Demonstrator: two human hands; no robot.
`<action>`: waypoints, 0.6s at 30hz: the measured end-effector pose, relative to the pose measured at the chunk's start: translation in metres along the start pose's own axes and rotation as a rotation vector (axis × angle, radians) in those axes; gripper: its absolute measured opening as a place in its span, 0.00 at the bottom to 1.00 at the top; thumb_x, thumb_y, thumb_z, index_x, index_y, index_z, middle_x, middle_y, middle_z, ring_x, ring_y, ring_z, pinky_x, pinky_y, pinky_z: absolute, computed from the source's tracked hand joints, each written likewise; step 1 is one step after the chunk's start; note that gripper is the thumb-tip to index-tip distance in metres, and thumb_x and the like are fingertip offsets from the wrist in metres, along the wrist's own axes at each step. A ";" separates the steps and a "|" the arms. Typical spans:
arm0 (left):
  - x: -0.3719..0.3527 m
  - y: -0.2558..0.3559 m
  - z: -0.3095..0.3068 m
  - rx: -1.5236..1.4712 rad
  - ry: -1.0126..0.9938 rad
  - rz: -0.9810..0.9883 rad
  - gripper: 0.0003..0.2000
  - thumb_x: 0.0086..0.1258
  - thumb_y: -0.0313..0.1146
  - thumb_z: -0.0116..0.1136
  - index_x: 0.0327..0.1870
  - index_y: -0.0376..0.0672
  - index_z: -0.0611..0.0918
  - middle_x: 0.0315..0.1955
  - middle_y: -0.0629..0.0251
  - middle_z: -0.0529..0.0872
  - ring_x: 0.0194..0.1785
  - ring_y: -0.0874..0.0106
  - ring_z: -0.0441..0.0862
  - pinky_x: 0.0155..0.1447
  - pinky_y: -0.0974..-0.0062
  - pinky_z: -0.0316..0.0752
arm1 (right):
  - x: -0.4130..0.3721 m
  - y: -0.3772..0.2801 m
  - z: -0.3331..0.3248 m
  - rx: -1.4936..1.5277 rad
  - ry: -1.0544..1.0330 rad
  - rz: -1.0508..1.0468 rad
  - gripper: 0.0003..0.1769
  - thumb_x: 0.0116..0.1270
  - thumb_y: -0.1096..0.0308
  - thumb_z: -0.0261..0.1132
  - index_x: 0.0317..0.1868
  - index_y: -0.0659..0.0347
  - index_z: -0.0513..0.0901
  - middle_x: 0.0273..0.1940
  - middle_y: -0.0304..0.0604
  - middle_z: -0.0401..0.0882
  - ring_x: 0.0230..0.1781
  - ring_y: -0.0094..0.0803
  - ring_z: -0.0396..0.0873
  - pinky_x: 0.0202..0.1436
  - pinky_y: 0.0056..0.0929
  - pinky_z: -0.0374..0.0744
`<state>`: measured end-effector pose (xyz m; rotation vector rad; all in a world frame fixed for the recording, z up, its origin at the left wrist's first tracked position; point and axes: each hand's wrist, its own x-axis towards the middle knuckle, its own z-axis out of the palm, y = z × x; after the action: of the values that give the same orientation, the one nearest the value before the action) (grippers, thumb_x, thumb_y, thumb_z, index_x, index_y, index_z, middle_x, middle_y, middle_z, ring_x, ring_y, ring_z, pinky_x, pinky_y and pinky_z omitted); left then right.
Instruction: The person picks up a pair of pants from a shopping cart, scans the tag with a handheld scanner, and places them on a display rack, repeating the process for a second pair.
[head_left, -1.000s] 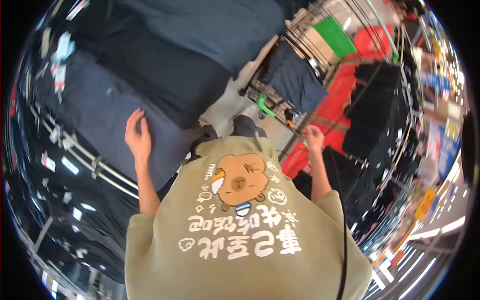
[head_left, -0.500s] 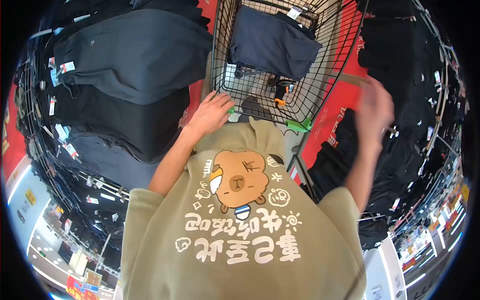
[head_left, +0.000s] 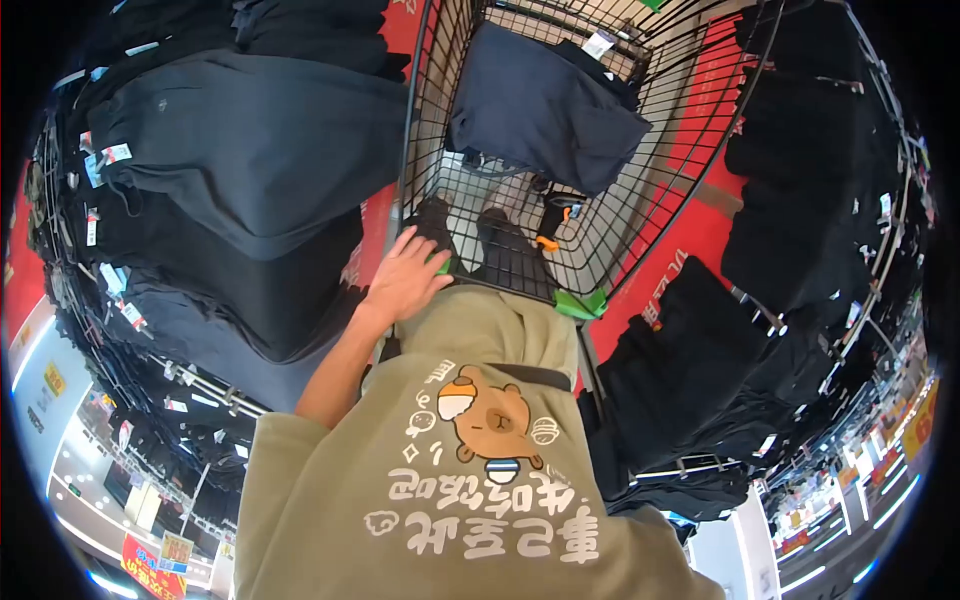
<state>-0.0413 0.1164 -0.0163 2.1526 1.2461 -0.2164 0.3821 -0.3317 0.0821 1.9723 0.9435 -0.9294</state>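
My left hand [head_left: 408,277] is at the near left corner of a black wire shopping cart [head_left: 625,262], its fingers curled over the handle beside a bit of green. My right hand is out of view. Inside the cart lies a folded dark navy garment [head_left: 545,105] with a white tag [head_left: 598,44]. Nearer the handle is a small black item with an orange part [head_left: 547,243]. A green piece [head_left: 580,303] marks the handle's right end.
Dark trousers with tags [head_left: 270,150] hang on a rack along the left. More black garments [head_left: 800,180] hang on the right, some lower ones [head_left: 680,370] close to the cart. Red panels [head_left: 655,290] with white lettering show on both sides of the cart.
My right hand has gone out of view from beside the right rack. My left hand sits slightly lower in view, still on the handle. The view and my torso have shifted.
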 end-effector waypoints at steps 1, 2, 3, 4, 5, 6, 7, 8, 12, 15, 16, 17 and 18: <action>-0.002 0.003 -0.001 -0.007 -0.021 -0.012 0.21 0.74 0.46 0.47 0.58 0.40 0.77 0.52 0.54 0.79 0.63 0.62 0.70 0.76 0.58 0.48 | 0.026 -0.028 -0.006 0.045 -0.054 -0.092 0.17 0.64 0.61 0.59 0.48 0.62 0.82 0.39 0.50 0.84 0.35 0.40 0.85 0.39 0.35 0.82; 0.000 0.003 -0.002 -0.007 -0.034 -0.021 0.21 0.74 0.47 0.47 0.58 0.41 0.77 0.52 0.54 0.79 0.63 0.62 0.70 0.76 0.58 0.48 | 0.053 -0.052 -0.018 0.065 -0.094 -0.184 0.16 0.63 0.61 0.60 0.46 0.61 0.83 0.38 0.50 0.84 0.34 0.39 0.85 0.39 0.35 0.82; 0.000 0.003 -0.003 -0.017 -0.034 -0.027 0.21 0.74 0.47 0.46 0.58 0.41 0.77 0.53 0.54 0.78 0.64 0.61 0.69 0.76 0.58 0.48 | 0.079 -0.072 -0.037 0.056 -0.122 -0.276 0.15 0.61 0.60 0.61 0.44 0.61 0.84 0.36 0.50 0.85 0.33 0.39 0.85 0.38 0.34 0.82; -0.002 0.005 -0.002 -0.028 -0.032 -0.020 0.21 0.74 0.47 0.46 0.58 0.41 0.77 0.53 0.54 0.78 0.64 0.61 0.69 0.76 0.58 0.48 | 0.100 -0.087 -0.065 0.000 -0.163 -0.386 0.15 0.60 0.60 0.62 0.42 0.60 0.85 0.34 0.50 0.85 0.33 0.39 0.85 0.37 0.34 0.81; 0.000 0.003 -0.003 -0.010 -0.034 -0.023 0.21 0.73 0.46 0.48 0.58 0.41 0.76 0.54 0.56 0.77 0.64 0.61 0.68 0.76 0.57 0.48 | 0.121 -0.099 -0.102 -0.115 -0.222 -0.498 0.14 0.59 0.60 0.63 0.40 0.60 0.86 0.32 0.50 0.86 0.32 0.38 0.85 0.36 0.34 0.81; 0.000 0.003 -0.003 0.007 -0.042 -0.025 0.20 0.72 0.45 0.50 0.58 0.42 0.76 0.55 0.57 0.77 0.65 0.61 0.68 0.76 0.57 0.48 | 0.139 -0.114 -0.145 -0.222 -0.318 -0.603 0.14 0.57 0.60 0.64 0.38 0.59 0.87 0.31 0.50 0.86 0.31 0.38 0.86 0.35 0.33 0.81; 0.000 0.004 -0.004 -0.014 -0.043 -0.025 0.21 0.74 0.47 0.47 0.58 0.40 0.76 0.55 0.55 0.76 0.65 0.60 0.68 0.76 0.58 0.49 | 0.145 -0.167 -0.229 -0.376 -0.789 -0.478 0.14 0.58 0.60 0.65 0.37 0.61 0.87 0.27 0.47 0.85 0.29 0.36 0.86 0.36 0.34 0.81; 0.005 0.000 -0.006 -0.011 -0.027 -0.022 0.21 0.74 0.47 0.47 0.58 0.40 0.76 0.55 0.55 0.76 0.65 0.60 0.68 0.76 0.58 0.49 | 0.124 -0.201 -0.313 -0.182 -0.596 -0.648 0.12 0.59 0.63 0.64 0.36 0.62 0.86 0.27 0.43 0.86 0.27 0.31 0.86 0.33 0.31 0.82; 0.002 0.005 -0.007 -0.013 -0.059 -0.038 0.21 0.73 0.46 0.48 0.58 0.41 0.76 0.56 0.57 0.76 0.65 0.60 0.67 0.76 0.58 0.50 | 0.176 -0.294 -0.446 0.004 -0.320 -1.085 0.12 0.58 0.65 0.62 0.37 0.65 0.83 0.26 0.48 0.83 0.28 0.40 0.84 0.35 0.38 0.81; -0.003 0.006 -0.004 -0.010 -0.081 -0.064 0.21 0.73 0.46 0.48 0.58 0.40 0.76 0.56 0.56 0.76 0.65 0.60 0.67 0.76 0.58 0.49 | 0.289 -0.397 -0.477 0.231 0.462 -1.017 0.15 0.58 0.64 0.64 0.42 0.65 0.80 0.44 0.60 0.79 0.44 0.53 0.80 0.47 0.45 0.78; -0.004 0.007 -0.005 -0.016 -0.098 -0.082 0.21 0.73 0.46 0.48 0.58 0.41 0.76 0.56 0.57 0.75 0.66 0.60 0.66 0.77 0.58 0.48 | 0.331 -0.423 -0.480 0.301 0.685 -0.981 0.18 0.58 0.65 0.64 0.49 0.62 0.77 0.46 0.56 0.79 0.45 0.54 0.79 0.49 0.46 0.78; -0.004 0.006 -0.005 -0.019 -0.114 -0.100 0.20 0.72 0.45 0.49 0.58 0.41 0.76 0.57 0.57 0.75 0.67 0.61 0.65 0.77 0.57 0.47 | 0.363 -0.439 -0.482 0.139 0.698 -0.860 0.20 0.58 0.64 0.66 0.51 0.61 0.76 0.48 0.55 0.79 0.48 0.53 0.79 0.52 0.46 0.78; -0.003 0.006 -0.005 -0.018 -0.113 -0.103 0.20 0.72 0.45 0.49 0.58 0.41 0.76 0.57 0.57 0.75 0.67 0.61 0.65 0.77 0.57 0.47 | 0.384 -0.448 -0.482 -0.023 0.706 -0.732 0.22 0.59 0.64 0.67 0.53 0.61 0.75 0.51 0.53 0.79 0.51 0.52 0.79 0.54 0.46 0.78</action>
<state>-0.0393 0.1152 -0.0080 2.0341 1.2892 -0.3644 0.3219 0.3895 -0.1555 1.9768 2.1545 -0.5483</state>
